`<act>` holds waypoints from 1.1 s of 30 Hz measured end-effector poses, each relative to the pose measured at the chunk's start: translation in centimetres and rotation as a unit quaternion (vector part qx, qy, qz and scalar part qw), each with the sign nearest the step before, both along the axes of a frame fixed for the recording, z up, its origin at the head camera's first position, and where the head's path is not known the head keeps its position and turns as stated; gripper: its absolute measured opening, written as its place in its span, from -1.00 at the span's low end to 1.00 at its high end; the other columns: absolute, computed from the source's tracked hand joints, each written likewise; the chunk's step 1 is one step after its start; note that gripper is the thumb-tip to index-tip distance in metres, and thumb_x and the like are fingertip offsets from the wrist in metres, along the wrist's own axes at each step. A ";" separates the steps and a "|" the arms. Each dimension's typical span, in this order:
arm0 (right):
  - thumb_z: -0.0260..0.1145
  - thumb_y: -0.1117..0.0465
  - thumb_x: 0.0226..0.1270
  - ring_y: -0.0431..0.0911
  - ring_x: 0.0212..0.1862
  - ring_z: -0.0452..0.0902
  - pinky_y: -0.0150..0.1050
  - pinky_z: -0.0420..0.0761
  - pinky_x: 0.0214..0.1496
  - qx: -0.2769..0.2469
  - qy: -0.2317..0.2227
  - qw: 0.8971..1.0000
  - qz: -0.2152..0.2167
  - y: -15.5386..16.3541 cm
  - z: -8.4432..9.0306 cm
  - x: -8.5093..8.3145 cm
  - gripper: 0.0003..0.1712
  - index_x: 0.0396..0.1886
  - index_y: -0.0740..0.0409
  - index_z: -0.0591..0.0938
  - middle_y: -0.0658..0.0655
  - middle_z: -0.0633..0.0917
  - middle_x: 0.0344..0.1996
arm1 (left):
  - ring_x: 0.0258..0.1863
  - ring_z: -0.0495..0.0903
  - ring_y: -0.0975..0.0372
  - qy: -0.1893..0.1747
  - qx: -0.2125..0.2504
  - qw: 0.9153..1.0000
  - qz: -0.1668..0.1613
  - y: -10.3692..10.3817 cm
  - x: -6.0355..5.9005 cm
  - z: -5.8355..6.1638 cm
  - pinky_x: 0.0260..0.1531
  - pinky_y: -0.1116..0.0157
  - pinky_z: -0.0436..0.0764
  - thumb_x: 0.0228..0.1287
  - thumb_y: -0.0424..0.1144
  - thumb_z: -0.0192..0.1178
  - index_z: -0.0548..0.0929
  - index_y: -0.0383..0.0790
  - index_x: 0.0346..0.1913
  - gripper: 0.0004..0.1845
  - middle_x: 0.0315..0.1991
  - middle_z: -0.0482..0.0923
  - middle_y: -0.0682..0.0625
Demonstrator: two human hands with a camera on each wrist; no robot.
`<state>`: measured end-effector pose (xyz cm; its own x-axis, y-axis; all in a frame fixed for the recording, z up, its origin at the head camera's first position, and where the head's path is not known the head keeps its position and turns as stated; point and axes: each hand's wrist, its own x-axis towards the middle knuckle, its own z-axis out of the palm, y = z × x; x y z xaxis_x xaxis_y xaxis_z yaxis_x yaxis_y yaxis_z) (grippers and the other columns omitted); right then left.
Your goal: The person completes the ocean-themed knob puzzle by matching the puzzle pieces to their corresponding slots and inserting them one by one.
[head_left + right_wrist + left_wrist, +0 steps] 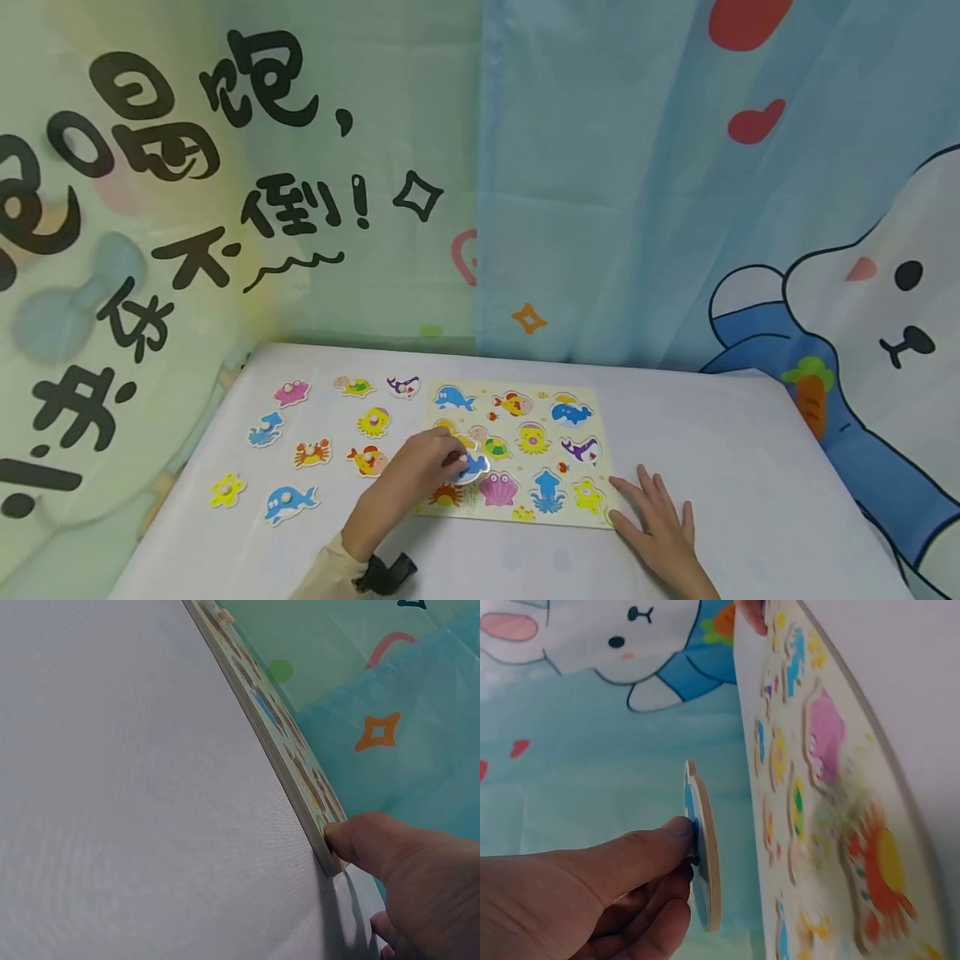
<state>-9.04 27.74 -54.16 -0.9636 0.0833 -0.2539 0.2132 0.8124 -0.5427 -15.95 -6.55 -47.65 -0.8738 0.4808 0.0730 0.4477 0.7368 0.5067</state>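
Note:
My left hand [420, 467] pinches a blue whale-like puzzle piece [472, 468] by its knob, above the lower left of the cream puzzle board [487, 513]. In the left wrist view the wooden piece [712, 862] stands on edge, apart from the board [889, 750], with the thumb and fingers at its knob. My right hand [660, 525] lies at the board's lower right corner, its fingers spread on the table. The right wrist view shows the thumb [367, 836] touching the board's edge [279, 765]. Sea-animal pictures in recesses cover the board.
Left of the board lie several knobbed pieces, among them a yellow starfish [227, 490], a blue whale [291, 504], a red crab [312, 452], a fish [367, 461] and a pink shell [292, 392]. Printed curtains [600, 208] hang behind the white table [712, 433].

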 end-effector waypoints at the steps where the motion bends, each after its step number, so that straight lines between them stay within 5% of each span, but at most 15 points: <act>1: 0.25 -0.13 0.28 0.38 0.51 -0.38 0.47 -0.58 0.30 0.000 -0.004 1.000 -0.001 0.0 0.0 0.0 -0.32 0.34 0.01 0.40 0.43 -0.08 0.51 | -0.43 0.39 0.38 0.003 0.000 1.000 -0.004 0.5 -0.2 0.1 -0.35 0.54 0.49 0.19 -0.19 0.35 0.75 -0.19 -0.17 -0.80 -0.39 0.56 0.11; 8: 0.25 -0.16 0.27 0.39 0.51 -0.37 0.49 -0.57 0.29 -0.007 0.004 1.000 0.003 0.1 -0.1 -0.1 -0.30 0.34 0.02 0.40 0.44 -0.08 0.50 | -0.45 0.40 0.38 0.012 -0.012 0.999 -0.028 4.2 -2.2 0.5 -0.36 0.55 0.47 0.19 -0.17 0.35 0.76 -0.14 -0.19 -0.82 -0.41 0.56 0.13; 15: 0.24 -0.17 0.27 0.40 0.51 -0.36 0.49 -0.56 0.29 0.002 0.001 1.000 0.000 0.3 -0.3 0.0 -0.30 0.34 0.01 0.39 0.44 -0.08 0.50 | -0.42 0.43 0.40 -0.013 -0.030 0.996 -0.086 7.7 -5.4 -0.6 -0.33 0.55 0.46 0.23 -0.13 0.31 0.76 -0.12 -0.21 -0.84 -0.37 0.63 0.14; 22: 0.24 -0.19 0.27 0.40 0.50 -0.35 0.50 -0.55 0.29 0.000 0.005 1.000 0.008 0.0 -0.4 -0.2 -0.29 0.34 0.01 0.40 0.44 -0.06 0.50 | -0.45 0.40 0.40 0.037 -0.062 0.991 -0.113 9.9 -7.7 -1.4 -0.38 0.55 0.41 0.28 -0.13 0.27 0.73 -0.10 -0.26 -0.87 -0.37 0.59 0.13; 33: 0.23 -0.19 0.29 0.43 0.49 -0.32 0.52 -0.51 0.28 0.003 0.015 1.000 0.012 0.1 -0.1 0.1 -0.31 0.34 0.00 0.40 0.46 -0.04 0.49 | -0.42 0.42 0.35 0.049 -0.107 0.988 -0.096 15.0 -10.8 -3.3 -0.35 0.49 0.41 0.34 -0.12 0.20 0.69 -0.09 -0.28 -0.85 -0.36 0.55 0.12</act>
<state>-8.93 27.88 -54.28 -0.9726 0.0621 -0.2240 0.1774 0.8207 -0.5430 -26.80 8.43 -50.94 -0.7583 0.6511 0.0318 0.6294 0.7187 0.2954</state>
